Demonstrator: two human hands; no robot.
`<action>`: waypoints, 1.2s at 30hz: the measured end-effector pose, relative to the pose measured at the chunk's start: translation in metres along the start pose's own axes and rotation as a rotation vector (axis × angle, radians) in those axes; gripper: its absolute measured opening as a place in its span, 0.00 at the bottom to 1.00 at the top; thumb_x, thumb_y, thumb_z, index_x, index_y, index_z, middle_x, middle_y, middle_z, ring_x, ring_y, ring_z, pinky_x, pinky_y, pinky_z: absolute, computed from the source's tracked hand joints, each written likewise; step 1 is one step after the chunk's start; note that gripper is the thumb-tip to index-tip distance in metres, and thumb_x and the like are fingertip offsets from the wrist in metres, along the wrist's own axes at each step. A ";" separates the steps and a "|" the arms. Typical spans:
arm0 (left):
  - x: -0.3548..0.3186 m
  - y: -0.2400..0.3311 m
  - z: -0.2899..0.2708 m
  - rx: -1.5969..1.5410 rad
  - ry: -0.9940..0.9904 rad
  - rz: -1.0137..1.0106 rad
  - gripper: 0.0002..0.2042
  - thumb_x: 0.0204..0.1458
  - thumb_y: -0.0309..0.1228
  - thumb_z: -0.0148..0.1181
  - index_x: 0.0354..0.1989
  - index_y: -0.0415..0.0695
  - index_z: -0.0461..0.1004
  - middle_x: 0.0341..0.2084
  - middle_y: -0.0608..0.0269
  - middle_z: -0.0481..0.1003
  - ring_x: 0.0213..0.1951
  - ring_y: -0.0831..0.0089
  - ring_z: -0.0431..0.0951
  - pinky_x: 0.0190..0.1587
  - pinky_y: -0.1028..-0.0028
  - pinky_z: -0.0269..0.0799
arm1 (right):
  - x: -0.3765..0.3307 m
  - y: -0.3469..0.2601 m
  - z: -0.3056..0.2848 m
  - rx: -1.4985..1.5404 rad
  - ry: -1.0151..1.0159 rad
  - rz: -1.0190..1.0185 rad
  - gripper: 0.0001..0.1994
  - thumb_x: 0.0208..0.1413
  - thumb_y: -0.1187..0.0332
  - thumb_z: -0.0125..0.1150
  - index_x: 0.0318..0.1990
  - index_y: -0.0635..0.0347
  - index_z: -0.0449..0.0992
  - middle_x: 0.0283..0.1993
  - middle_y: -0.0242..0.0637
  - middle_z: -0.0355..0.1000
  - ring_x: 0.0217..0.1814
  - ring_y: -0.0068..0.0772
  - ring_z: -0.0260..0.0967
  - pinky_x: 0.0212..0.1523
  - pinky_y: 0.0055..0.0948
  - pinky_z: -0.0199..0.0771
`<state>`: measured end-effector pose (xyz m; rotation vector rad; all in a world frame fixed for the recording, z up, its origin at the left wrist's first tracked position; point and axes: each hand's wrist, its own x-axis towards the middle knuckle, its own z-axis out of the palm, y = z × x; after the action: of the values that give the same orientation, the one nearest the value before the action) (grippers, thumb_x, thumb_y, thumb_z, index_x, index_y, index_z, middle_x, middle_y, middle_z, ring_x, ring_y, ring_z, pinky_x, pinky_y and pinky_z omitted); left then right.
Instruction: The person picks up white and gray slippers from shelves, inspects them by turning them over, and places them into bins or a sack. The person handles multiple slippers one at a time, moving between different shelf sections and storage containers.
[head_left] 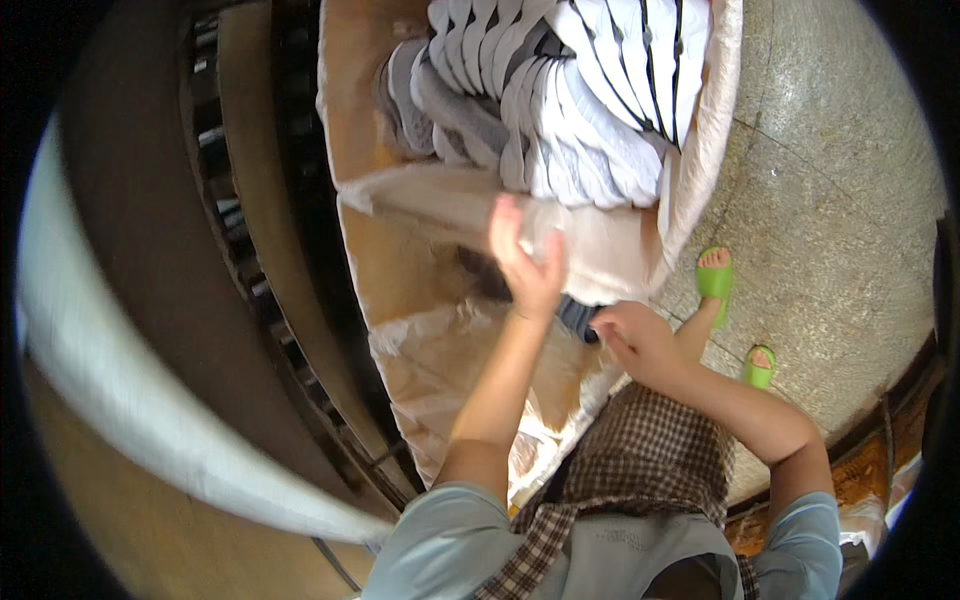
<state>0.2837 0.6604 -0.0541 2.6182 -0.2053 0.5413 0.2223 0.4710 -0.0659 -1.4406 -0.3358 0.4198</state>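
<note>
My left hand (525, 262) is raised over the lined bin, fingers apart, beside a pale cloth-like divider (430, 195); nothing shows in it. Lower and to the right, my right hand (635, 340) has curled fingers close to a dark blue ribbed piece (578, 318). Whether the fingers grip that piece or only pass by it, I cannot make out. Beyond the divider, curved white pieces (560, 130) stand packed in overlapping rows, with several grey ones (455, 115) at their left. Further white pieces with black strips (640, 60) lie at the far right.
The bin's thick pale rim (705, 170) runs along the right, and its near section has a creased tan lining (410, 350). Dark slatted racking (265, 200) borders the left. At the right, feet in green slides (716, 285) stand on a speckled floor (830, 200).
</note>
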 end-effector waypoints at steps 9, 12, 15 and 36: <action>-0.118 0.239 -0.140 -0.424 -0.607 -0.173 0.16 0.47 0.28 0.60 0.45 0.40 0.69 0.44 0.54 0.71 0.47 0.57 0.70 0.49 0.67 0.65 | -0.261 -0.065 -0.060 -0.392 -0.349 0.642 0.08 0.50 0.71 0.54 0.38 0.63 0.72 0.36 0.47 0.71 0.38 0.47 0.70 0.38 0.38 0.70; -0.139 0.264 -0.202 -0.415 -0.580 -0.073 0.11 0.47 0.31 0.61 0.38 0.42 0.73 0.35 0.59 0.75 0.38 0.60 0.74 0.42 0.67 0.69 | -0.294 -0.097 -0.074 -0.613 -0.319 0.657 0.10 0.51 0.71 0.54 0.40 0.64 0.72 0.39 0.48 0.72 0.39 0.46 0.71 0.39 0.38 0.71; -0.158 0.278 -0.277 -0.353 -0.336 0.014 0.08 0.46 0.33 0.62 0.32 0.43 0.75 0.27 0.62 0.76 0.32 0.64 0.76 0.36 0.68 0.71 | -0.307 -0.128 -0.072 -0.773 -0.289 0.672 0.12 0.51 0.70 0.56 0.43 0.64 0.71 0.40 0.48 0.72 0.40 0.46 0.71 0.39 0.38 0.71; -0.212 -0.117 -0.573 -1.104 1.095 -0.898 0.19 0.50 0.41 0.60 0.47 0.48 0.65 0.34 0.61 0.70 0.37 0.65 0.72 0.39 0.66 0.72 | -0.331 -0.182 0.171 -0.542 -0.221 0.399 0.13 0.50 0.71 0.57 0.42 0.65 0.71 0.36 0.44 0.73 0.37 0.38 0.72 0.39 0.31 0.71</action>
<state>-0.0771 1.0404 0.2817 0.9277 0.7531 1.0000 -0.1359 0.4513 0.1425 -2.0067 -0.3541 0.8632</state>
